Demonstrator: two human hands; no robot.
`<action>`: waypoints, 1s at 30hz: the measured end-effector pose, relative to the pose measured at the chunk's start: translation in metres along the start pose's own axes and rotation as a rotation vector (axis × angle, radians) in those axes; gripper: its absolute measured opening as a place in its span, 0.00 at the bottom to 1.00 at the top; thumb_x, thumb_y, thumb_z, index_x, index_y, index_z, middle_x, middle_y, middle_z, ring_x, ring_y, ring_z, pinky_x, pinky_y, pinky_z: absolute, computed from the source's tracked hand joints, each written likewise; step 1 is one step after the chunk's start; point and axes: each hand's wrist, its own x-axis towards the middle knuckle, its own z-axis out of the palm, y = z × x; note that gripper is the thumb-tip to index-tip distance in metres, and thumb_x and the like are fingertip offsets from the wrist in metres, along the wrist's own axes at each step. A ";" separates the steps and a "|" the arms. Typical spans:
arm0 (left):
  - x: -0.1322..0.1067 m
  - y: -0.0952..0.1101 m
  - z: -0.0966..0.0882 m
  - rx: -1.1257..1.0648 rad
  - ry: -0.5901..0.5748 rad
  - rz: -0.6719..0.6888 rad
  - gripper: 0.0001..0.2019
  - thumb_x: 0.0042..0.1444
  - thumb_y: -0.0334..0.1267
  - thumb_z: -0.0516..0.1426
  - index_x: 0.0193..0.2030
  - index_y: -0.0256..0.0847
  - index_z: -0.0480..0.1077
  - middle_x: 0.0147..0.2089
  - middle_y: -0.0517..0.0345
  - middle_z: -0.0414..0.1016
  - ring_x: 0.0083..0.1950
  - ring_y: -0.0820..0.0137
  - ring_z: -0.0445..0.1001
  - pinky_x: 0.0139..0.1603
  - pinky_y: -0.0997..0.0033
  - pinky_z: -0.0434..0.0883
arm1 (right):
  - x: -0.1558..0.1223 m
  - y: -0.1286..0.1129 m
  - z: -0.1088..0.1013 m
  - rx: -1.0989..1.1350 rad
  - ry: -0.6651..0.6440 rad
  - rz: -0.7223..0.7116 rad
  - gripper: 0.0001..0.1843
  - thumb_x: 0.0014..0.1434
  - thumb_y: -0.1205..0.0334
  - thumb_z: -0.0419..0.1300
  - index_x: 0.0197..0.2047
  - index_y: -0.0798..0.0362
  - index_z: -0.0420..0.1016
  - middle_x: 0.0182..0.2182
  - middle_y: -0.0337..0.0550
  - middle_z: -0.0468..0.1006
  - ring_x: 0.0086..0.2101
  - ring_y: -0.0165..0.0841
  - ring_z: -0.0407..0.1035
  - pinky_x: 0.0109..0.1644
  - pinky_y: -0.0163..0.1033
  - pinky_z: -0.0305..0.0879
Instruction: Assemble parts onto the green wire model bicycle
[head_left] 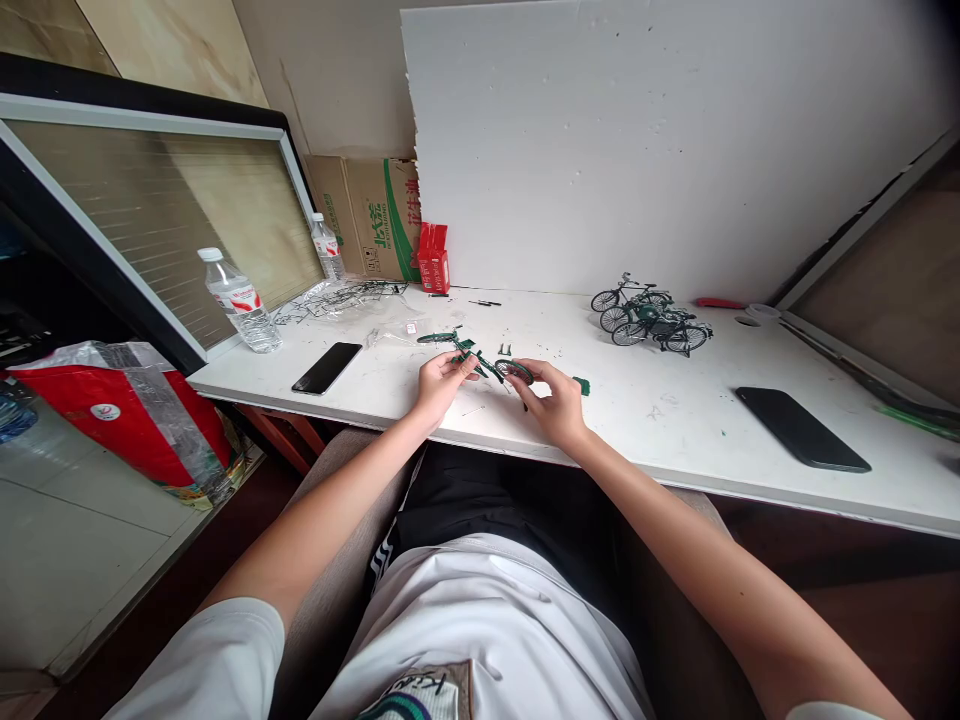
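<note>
Between my hands, above the front of the white table, is a green model bicycle (469, 348) lying tilted. My left hand (442, 385) pinches its frame near the middle. With thumb and fingers my right hand (553, 398) grips a small spoked wheel (513, 371) at the bicycle's right end. Whether that wheel is joined to the frame I cannot tell. Just beyond the wheel lie small green parts (505, 350). A green piece (582, 385) rests right beside my right hand, partly hidden by it.
Several finished-looking model bicycles (651, 318) stand at the back right. Black phones lie left (327, 368) and right (802, 428). Thin dark part frames (337, 300), a water bottle (240, 300), a red box (433, 260) and a carton (367, 215) occupy the back left. A white board (600, 140) rises behind.
</note>
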 end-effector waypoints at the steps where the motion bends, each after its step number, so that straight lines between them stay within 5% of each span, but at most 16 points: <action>1: 0.000 0.000 0.000 0.002 0.000 0.002 0.29 0.47 0.54 0.76 0.48 0.36 0.79 0.43 0.47 0.85 0.37 0.63 0.83 0.40 0.67 0.70 | -0.001 0.002 0.001 -0.006 0.006 -0.009 0.17 0.72 0.45 0.63 0.55 0.45 0.82 0.48 0.47 0.88 0.44 0.43 0.83 0.54 0.50 0.81; 10: -0.002 0.003 0.000 0.030 -0.006 0.001 0.28 0.49 0.55 0.75 0.49 0.37 0.79 0.43 0.50 0.85 0.37 0.65 0.84 0.41 0.68 0.71 | -0.001 0.006 0.005 -0.031 -0.003 -0.263 0.12 0.75 0.55 0.60 0.57 0.46 0.80 0.47 0.47 0.88 0.45 0.42 0.84 0.51 0.48 0.82; 30: -0.003 0.004 0.001 0.036 -0.019 0.011 0.27 0.50 0.53 0.75 0.49 0.36 0.79 0.44 0.49 0.85 0.36 0.68 0.82 0.39 0.70 0.70 | -0.003 0.006 0.005 -0.032 -0.062 -0.339 0.15 0.74 0.61 0.62 0.61 0.44 0.77 0.49 0.43 0.88 0.45 0.40 0.84 0.51 0.48 0.80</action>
